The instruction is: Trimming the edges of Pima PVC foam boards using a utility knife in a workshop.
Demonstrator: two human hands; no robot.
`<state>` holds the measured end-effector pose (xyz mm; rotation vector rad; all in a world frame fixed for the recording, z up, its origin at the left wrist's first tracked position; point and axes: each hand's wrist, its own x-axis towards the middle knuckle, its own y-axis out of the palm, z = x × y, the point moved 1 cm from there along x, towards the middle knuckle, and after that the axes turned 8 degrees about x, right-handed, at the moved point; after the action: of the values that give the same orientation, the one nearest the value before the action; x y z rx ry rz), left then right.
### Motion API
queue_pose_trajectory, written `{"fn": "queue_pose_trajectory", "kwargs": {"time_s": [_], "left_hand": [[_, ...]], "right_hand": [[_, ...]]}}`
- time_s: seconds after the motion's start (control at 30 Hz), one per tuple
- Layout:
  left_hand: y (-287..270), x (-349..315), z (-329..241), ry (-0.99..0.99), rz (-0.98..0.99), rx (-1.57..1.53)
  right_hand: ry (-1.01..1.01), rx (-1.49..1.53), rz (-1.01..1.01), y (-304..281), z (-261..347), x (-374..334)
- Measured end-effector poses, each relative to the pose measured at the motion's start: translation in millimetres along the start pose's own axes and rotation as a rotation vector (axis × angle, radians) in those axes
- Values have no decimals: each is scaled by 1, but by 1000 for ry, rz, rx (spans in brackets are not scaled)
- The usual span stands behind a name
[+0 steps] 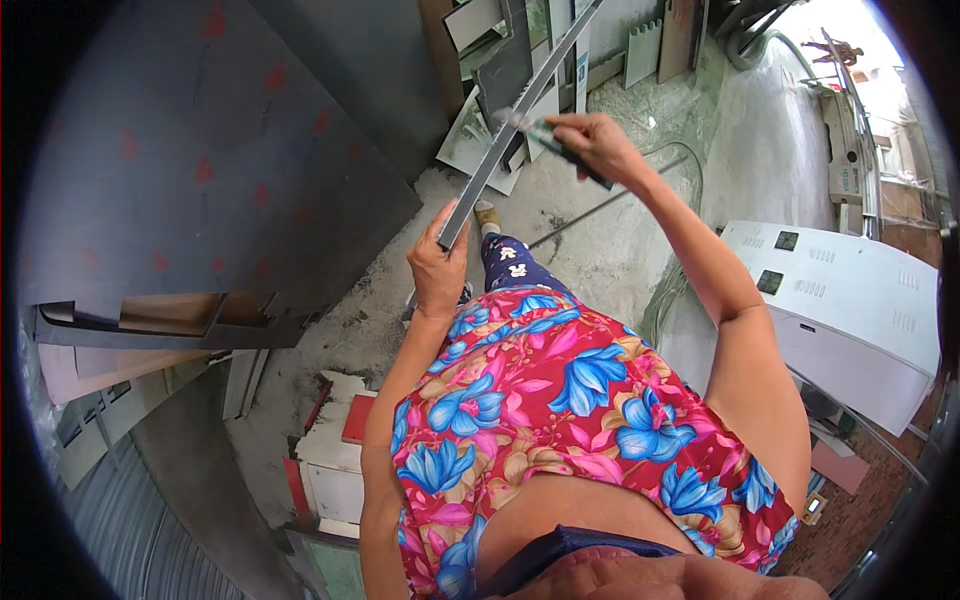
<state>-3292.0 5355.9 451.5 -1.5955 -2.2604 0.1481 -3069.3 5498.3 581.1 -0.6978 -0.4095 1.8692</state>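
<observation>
My left hand [438, 264] is closed round the near end of a long, narrow grey metal bar [484, 178]. The bar slants up and away to the right, past the top of the picture. In my right hand [598, 146] is a hand tool with a dark green and black handle [572, 158]. Its pale head is blurred and lies at the bar's face, partway along; whether it touches, and what kind of tool it is, I cannot tell. My fingers hide part of the handle.
A large dark panel with red marks [200, 170] fills the left. Sheet offcuts [465, 140] lean beyond the bar. A white vented metal cabinet [850, 290] stands at right. On the concrete floor lie a thin rod [608, 205] and a hose [700, 178]. A white box [335, 485] sits at lower left.
</observation>
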Motion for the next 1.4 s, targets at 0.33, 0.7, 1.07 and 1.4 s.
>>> {"fn": "queue_pose_trajectory", "kwargs": {"time_s": [0.33,0.7,1.07,1.4], "left_hand": [[-7,9,13,34,-32,-33],[-9,14,26,-65,-7,-37],[-15,6,34,-31,-76,-81],[-16,3,54,-43,-29,-149]], "right_hand": [[1,22,-29,51,9,-17],[-30,-103,-115,74,34,-25],[-12,-30,235,100,53,-33],[-3,-73,295,133,71,-55]]}}
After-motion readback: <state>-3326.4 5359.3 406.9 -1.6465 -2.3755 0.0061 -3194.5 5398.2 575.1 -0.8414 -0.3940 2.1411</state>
